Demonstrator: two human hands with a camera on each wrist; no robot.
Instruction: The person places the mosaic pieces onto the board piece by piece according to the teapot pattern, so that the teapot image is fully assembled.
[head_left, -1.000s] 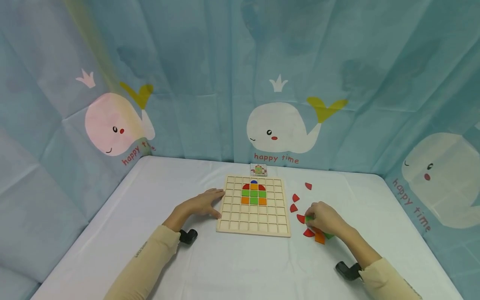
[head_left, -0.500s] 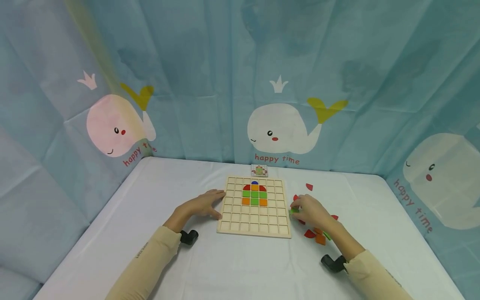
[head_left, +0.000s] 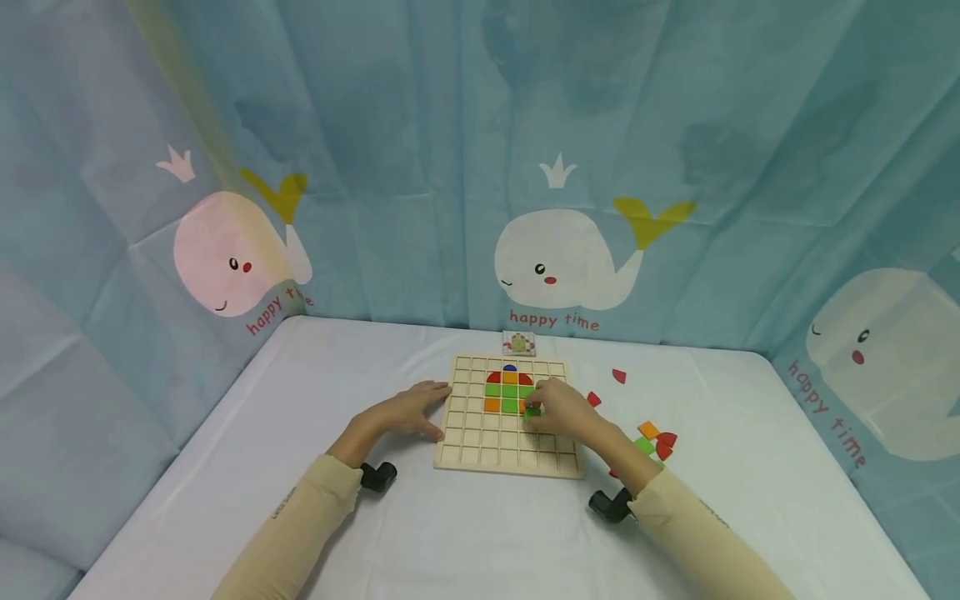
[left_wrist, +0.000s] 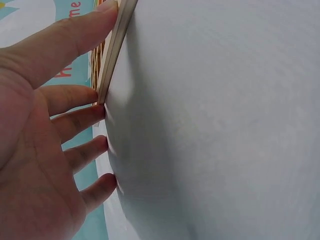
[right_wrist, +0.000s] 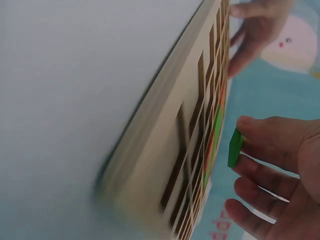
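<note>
A square wooden grid board (head_left: 487, 454) lies flat on the table, with green, orange, red and blue tiles set in its upper middle cells. My left hand (head_left: 405, 410) rests at the board's left side; in the left wrist view its thumb and index finger touch the board's edge, fingers fairly straight. Over the board, my right hand (head_left: 566, 411) pinches a green tile (right_wrist: 235, 147) between thumb and fingers. In the right wrist view a gap shows between that tile and the board. The orange tile at the lower right of the pattern is partly hidden by the right hand.
Behind the board lies a small pattern card (head_left: 519, 343). Loose tiles, including an orange tile (head_left: 648, 430) and a red quarter-round tile (head_left: 618, 376), are scattered right of the board; the right forearm covers some. A blue curtain (head_left: 420, 250) stands behind the white table (head_left: 465, 533).
My right hand has picked up the green tile from the loose pieces on the right and carried it left over the board. The left hand has stayed at the board's edge.
</note>
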